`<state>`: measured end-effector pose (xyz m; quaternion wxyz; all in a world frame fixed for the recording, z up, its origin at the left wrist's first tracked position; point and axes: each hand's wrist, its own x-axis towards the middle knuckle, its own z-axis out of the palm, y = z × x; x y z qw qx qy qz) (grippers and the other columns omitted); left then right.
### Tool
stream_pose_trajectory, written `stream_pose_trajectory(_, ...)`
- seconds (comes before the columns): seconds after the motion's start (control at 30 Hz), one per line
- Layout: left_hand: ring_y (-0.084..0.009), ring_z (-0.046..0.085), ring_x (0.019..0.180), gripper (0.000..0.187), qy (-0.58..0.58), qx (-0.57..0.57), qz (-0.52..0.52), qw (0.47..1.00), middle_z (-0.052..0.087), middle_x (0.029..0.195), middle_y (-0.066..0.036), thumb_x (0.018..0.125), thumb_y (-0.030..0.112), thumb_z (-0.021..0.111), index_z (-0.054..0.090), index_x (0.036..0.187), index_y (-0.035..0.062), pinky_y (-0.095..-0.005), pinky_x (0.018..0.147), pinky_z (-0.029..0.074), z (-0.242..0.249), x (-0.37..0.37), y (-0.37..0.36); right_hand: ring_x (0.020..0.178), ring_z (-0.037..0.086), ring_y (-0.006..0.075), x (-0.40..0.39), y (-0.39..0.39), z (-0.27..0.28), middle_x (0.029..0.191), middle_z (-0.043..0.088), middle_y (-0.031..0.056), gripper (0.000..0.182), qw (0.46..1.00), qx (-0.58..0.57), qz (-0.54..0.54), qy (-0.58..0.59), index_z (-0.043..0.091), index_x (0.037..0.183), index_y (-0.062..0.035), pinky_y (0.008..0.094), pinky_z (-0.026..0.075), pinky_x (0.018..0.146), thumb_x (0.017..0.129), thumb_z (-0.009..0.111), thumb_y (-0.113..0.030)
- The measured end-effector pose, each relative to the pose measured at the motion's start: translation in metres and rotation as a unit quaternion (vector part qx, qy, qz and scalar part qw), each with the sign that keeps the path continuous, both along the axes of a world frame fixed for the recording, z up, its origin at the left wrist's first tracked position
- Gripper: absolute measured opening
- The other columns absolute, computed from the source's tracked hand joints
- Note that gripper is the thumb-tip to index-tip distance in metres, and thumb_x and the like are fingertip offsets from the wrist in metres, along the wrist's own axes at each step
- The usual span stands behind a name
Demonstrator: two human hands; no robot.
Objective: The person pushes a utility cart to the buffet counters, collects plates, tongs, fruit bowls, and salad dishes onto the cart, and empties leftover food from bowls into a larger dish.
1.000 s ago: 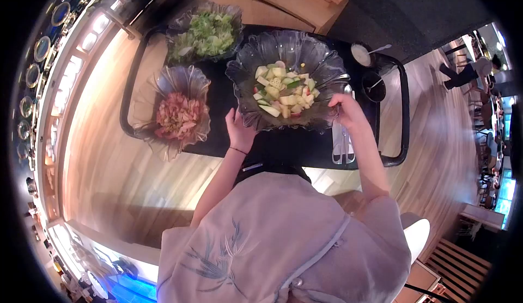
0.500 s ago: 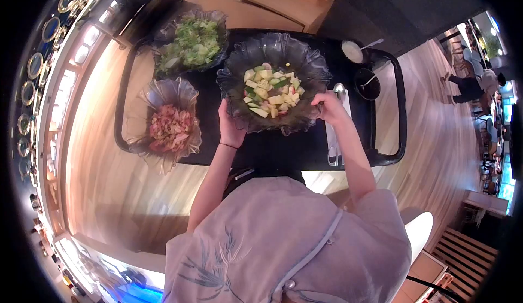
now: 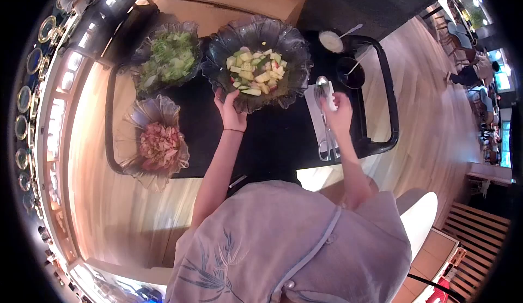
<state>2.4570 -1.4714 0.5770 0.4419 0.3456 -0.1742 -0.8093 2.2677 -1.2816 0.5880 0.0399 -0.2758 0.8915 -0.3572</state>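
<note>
My left hand (image 3: 231, 111) grips the near left rim of a large fluted dark bowl (image 3: 297, 58), which holds chopped cucumber and other vegetable pieces (image 3: 259, 70). Off the bowl, my right hand (image 3: 339, 109) is closed at the upper part of a white napkin (image 3: 315, 107), beside metal serving utensils (image 3: 327, 139); fingertips pinch the white edge. The utensils lie lengthwise on the napkin. Left of the large bowl stands a bowl of green lettuce (image 3: 173, 55). Nearer, at the left, is a clear fluted bowl with pinkish shredded food (image 3: 162, 144).
The black cart (image 3: 256, 150) has a raised rail (image 3: 393, 107) at its right end. At its back right stand a small bowl of white sauce (image 3: 330, 41) with a spoon and a dark sauce bowl (image 3: 348, 79). Far right, a person (image 3: 476, 73) stands near chairs.
My right hand has let go of the large bowl's rim and moved to the napkin by the utensils. The large bowl, with my left hand on it, and the cart appear shifted left in view.
</note>
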Motion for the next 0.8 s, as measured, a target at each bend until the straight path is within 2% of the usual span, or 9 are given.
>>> stream_pose_trajectory(0.1, -0.0234, 0.045, 0.103, 0.060, 0.008, -0.008, 0.001, 1.000, 0.040, 0.114, -0.008, 0.072, 0.005, 0.057, 0.024, 0.121, 0.0179, -0.0392, 0.078, 0.044, -0.003, -0.016, -0.009, 0.100, 0.044, 0.0352, 0.024, 0.018, -0.022, 0.109, 0.044, 0.0232, 0.086, 0.968, 0.153, -0.001, 0.200, 0.039, 0.117, -0.0019, 0.0459, 0.039, 0.078, 0.054, 0.070, -0.052)
stream_pose_trajectory(0.2, -0.0223, 0.042, 0.107, 0.060, 0.017, -0.001, 0.005, 1.000, 0.037, 0.119, -0.007, 0.073, 0.008, 0.058, 0.023, 0.120, 0.0200, -0.0416, 0.079, 0.043, 0.000, -0.032, -0.016, 0.102, 0.038, 0.0401, 0.030, 0.024, -0.048, 0.113, 0.037, 0.0241, 0.108, 0.959, 0.223, -0.018, 0.173, 0.024, 0.127, -0.0033, 0.0515, 0.035, 0.079, 0.047, 0.069, -0.060)
stream_pose_trajectory(0.37, -0.0228, 0.038, 0.113, 0.063, 0.083, -0.038, -0.048, 0.995, 0.036, 0.121, -0.004, 0.076, 0.027, 0.061, 0.020, 0.123, 0.0228, -0.0445, 0.082, 0.040, 0.001, -0.029, -0.021, 0.102, 0.036, 0.0400, 0.021, 0.017, -0.057, 0.112, 0.035, 0.0250, 0.102, 0.976, 0.178, -0.013, 0.122, 0.026, 0.128, -0.0061, 0.0499, 0.036, 0.079, 0.050, 0.069, -0.056)
stream_pose_trajectory(0.43, -0.0193, 0.041, 0.107, 0.052, 0.090, 0.016, -0.122, 0.988, 0.038, 0.120, -0.004, 0.080, 0.043, 0.051, 0.028, 0.121, 0.0211, -0.0395, 0.081, 0.040, -0.013, -0.015, -0.018, 0.101, 0.037, 0.0381, 0.019, 0.017, -0.055, 0.109, 0.036, 0.0224, 0.093, 0.975, 0.195, -0.003, 0.102, 0.032, 0.128, -0.0107, 0.0490, 0.035, 0.081, 0.052, 0.070, -0.049)
stream_pose_trajectory(0.53, -0.0138, 0.047, 0.083, 0.045, 0.118, 0.050, -0.215, 0.968, 0.050, 0.095, -0.002, 0.080, 0.056, 0.036, 0.046, 0.101, 0.0181, -0.0279, 0.067, 0.038, -0.037, 0.021, 0.006, 0.101, 0.039, 0.0389, 0.013, 0.021, -0.075, 0.109, 0.038, 0.0249, 0.089, 0.974, 0.170, 0.028, 0.144, 0.037, 0.126, -0.0140, 0.0469, 0.036, 0.084, 0.049, 0.070, -0.045)
stream_pose_trajectory(0.6, -0.0181, 0.055, 0.083, 0.040, -0.034, 0.042, -0.179, 0.982, 0.055, 0.092, -0.004, 0.081, 0.042, 0.046, 0.044, 0.109, 0.0124, -0.0289, 0.066, 0.043, -0.008, 0.057, 0.042, 0.100, 0.040, 0.0383, 0.023, 0.018, -0.062, 0.108, 0.038, 0.0232, 0.083, 0.974, 0.176, 0.058, 0.129, 0.042, 0.119, -0.0090, 0.0458, 0.037, 0.083, 0.047, 0.072, -0.038)
stream_pose_trajectory(0.63, -0.0184, 0.057, 0.080, 0.035, -0.125, -0.011, -0.219, 0.967, 0.056, 0.096, -0.006, 0.081, 0.032, 0.052, 0.042, 0.108, 0.0131, -0.0285, 0.063, 0.044, -0.022, 0.077, 0.054, 0.098, 0.041, 0.0374, 0.028, 0.019, -0.056, 0.107, 0.039, 0.0222, 0.076, 0.979, 0.186, 0.068, 0.037, 0.045, 0.112, -0.0050, 0.0439, 0.038, 0.083, 0.047, 0.073, -0.034)
stream_pose_trajectory(0.67, -0.0177, 0.057, 0.079, 0.031, -0.209, 0.034, -0.301, 0.930, 0.056, 0.101, -0.007, 0.079, 0.023, 0.054, 0.042, 0.106, 0.0122, -0.0281, 0.063, 0.044, -0.026, 0.096, 0.060, 0.098, 0.041, 0.0367, 0.026, 0.029, -0.081, 0.106, 0.039, 0.0221, 0.069, 0.981, 0.129, 0.101, 0.108, 0.046, 0.105, -0.0021, 0.0428, 0.038, 0.083, 0.048, 0.072, -0.031)
stream_pose_trajectory(0.8, -0.0184, 0.057, 0.086, 0.029, -0.207, 0.098, -0.347, 0.910, 0.056, 0.104, -0.008, 0.081, 0.020, 0.048, 0.042, 0.107, 0.0102, -0.0270, 0.068, 0.043, -0.023, 0.166, 0.102, 0.097, 0.041, 0.0380, 0.068, 0.038, -0.048, 0.106, 0.036, 0.0234, 0.067, 0.966, 0.156, 0.199, 0.046, 0.045, 0.104, 0.0029, 0.0429, 0.037, 0.083, 0.050, 0.071, -0.029)
